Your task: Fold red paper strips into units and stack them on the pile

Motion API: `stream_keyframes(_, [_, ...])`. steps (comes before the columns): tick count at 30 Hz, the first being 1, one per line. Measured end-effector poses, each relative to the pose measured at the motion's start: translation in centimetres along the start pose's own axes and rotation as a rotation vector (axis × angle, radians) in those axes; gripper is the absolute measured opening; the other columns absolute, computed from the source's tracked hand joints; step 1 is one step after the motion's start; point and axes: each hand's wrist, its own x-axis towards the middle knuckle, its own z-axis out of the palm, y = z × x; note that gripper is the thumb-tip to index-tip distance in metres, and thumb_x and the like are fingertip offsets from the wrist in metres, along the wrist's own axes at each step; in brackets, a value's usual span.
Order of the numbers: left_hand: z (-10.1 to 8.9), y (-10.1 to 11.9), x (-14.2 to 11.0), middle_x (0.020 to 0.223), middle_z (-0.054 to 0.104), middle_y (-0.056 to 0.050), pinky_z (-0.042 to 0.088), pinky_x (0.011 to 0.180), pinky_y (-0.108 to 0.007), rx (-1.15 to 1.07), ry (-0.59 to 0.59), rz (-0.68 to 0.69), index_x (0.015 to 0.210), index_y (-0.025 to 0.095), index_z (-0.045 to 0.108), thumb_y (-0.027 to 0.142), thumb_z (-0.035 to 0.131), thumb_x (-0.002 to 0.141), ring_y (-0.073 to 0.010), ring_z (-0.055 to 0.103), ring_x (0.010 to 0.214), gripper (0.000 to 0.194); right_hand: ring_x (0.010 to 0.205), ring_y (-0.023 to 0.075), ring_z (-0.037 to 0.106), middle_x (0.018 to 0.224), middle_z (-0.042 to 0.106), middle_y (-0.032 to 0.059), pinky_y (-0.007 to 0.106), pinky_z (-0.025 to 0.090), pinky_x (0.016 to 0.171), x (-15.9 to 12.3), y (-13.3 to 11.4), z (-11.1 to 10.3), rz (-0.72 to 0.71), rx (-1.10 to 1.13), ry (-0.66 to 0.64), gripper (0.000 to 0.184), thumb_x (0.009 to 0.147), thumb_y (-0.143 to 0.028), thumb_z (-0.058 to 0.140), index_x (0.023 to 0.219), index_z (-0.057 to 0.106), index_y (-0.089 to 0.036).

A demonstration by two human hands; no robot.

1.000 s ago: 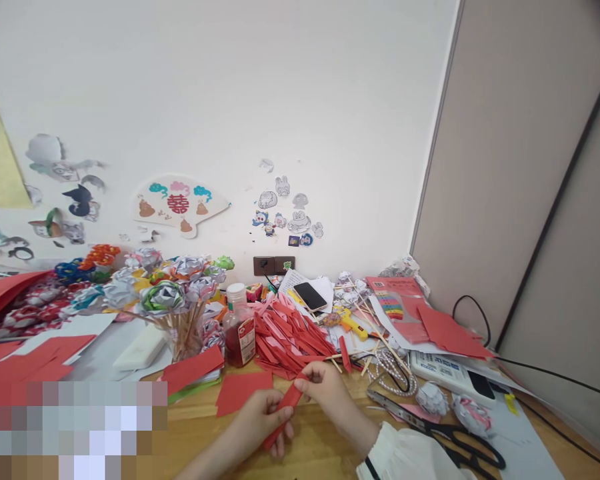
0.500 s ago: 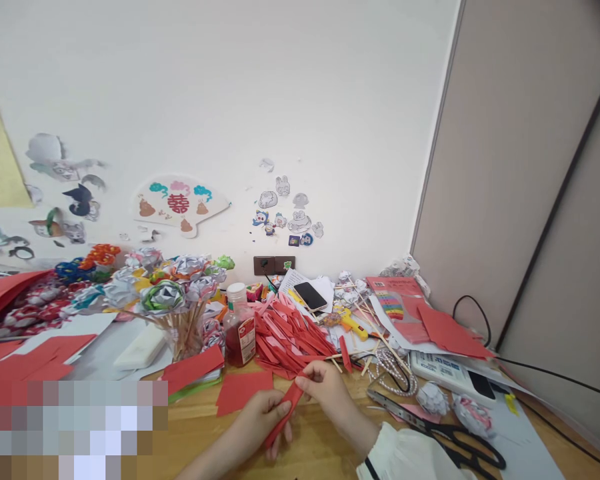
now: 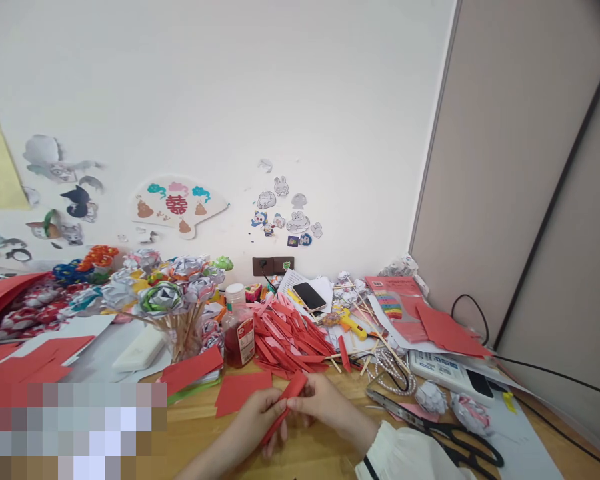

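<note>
Pinching red paper (image 3: 295, 387) between both hands' fingers (image 3: 300, 404)

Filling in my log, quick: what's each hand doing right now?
Left hand: closed, holding the red paper strip toward its lower end.
Right hand: closed, pinching the same strip nearer its upper end.

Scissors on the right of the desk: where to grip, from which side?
I'd take the scissors by their black handle loops, from the right and slightly above. The blades point away to the left, leaving the loops toward the near right; the white sleeve crowds their left, and a crumpled paper ball lies just beyond.
</note>
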Motion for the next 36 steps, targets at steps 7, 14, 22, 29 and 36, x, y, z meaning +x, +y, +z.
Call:
stream_keyframes(7, [-0.3,0.7,-0.5,0.051,0.059,0.002,0.034,0.032,-0.017,0.026,-0.03,0.018,0.07,0.014,0.05,0.049,0.053,0.063,-0.0058,0.047,0.031,0.035,0.041,0.0054,0.042,0.052,0.049,-0.0035,0.017,0.033,0.039,0.4,0.7,0.2,-0.051,-0.001,0.076,0.032,0.058,-0.039,0.067,0.066,0.053,-0.011])
stream_keyframes(14, [-0.7,1.1,-1.0,0.037,0.048,0.009,0.025,0.026,-0.014,0.178,0.007,-0.086,0.072,0.016,0.05,0.046,0.051,0.065,-0.0041,0.035,0.023,0.032,0.036,0.0053,0.041,0.049,0.05,-0.003,0.018,0.032,0.037,0.3,-0.1,-0.4,-0.041,-0.013,0.118,0.036,0.061,-0.045,0.062,0.064,0.052,-0.011])
stream_keyframes(22, [-0.5,0.9,-0.8,0.042,0.049,0.008,0.028,0.027,-0.014,0.117,-0.061,-0.052,0.076,0.016,0.047,0.034,0.049,0.067,-0.0048,0.04,0.027,0.021,0.033,0.0057,0.043,0.048,0.052,-0.0001,0.017,0.028,0.035,0.7,0.5,-0.8,-0.028,0.011,0.205,0.045,0.068,-0.055,0.05,0.056,0.049,-0.011])
stream_keyframes(29, [-0.3,1.2,-1.0,0.044,0.05,0.008,0.029,0.03,-0.015,0.095,-0.064,-0.038,0.074,0.016,0.045,0.036,0.05,0.065,-0.0051,0.041,0.029,0.022,0.034,0.0066,0.044,0.047,0.051,-0.001,0.018,0.029,0.035,1.0,1.0,-1.3,-0.037,0.041,0.254,0.047,0.067,-0.058,0.047,0.058,0.049,-0.012])
stream_keyframes(36, [-0.1,0.9,-0.8,0.042,0.048,0.009,0.032,0.035,-0.016,0.095,-0.003,0.042,0.068,0.016,0.045,0.021,0.049,0.063,-0.0068,0.046,0.035,0.008,0.034,0.0057,0.041,0.047,0.047,-0.0026,0.018,0.03,0.035,1.4,1.2,-1.6,-0.097,-0.087,0.303,0.049,0.066,-0.061,0.046,0.055,0.047,-0.014])
